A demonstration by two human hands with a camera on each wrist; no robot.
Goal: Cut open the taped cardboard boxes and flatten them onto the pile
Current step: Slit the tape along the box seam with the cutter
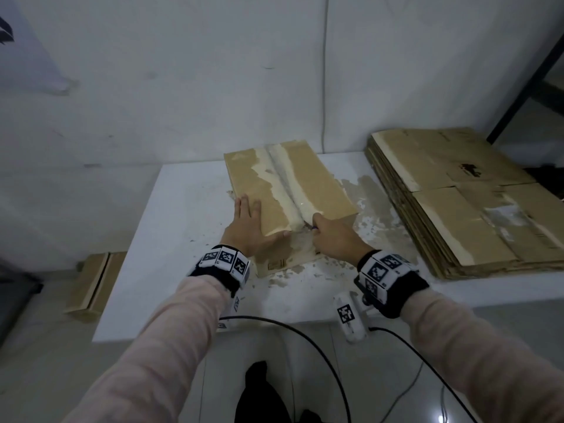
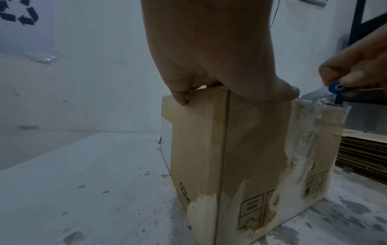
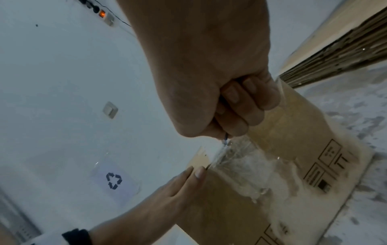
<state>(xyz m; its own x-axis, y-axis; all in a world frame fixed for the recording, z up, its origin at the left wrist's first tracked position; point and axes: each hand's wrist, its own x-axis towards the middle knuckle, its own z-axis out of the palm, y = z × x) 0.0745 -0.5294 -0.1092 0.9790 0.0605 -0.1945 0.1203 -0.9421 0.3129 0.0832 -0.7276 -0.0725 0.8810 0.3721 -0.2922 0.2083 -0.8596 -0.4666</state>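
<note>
Box (image 1: 287, 190) sits mid-frame on the table (image 1: 183, 215); left hand (image 1: 248, 227) lies flat on its top, right hand (image 1: 332, 235) grips a knife (image 2: 326, 92) at the tape (image 1: 290, 184); pile (image 1: 457, 196) at right.

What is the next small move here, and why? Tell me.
Probably draw the knife away along the taped seam. The right hand grips it with the blade at the box's near edge, the tape looks uncut, and the left hand presses the box top steady.
</note>
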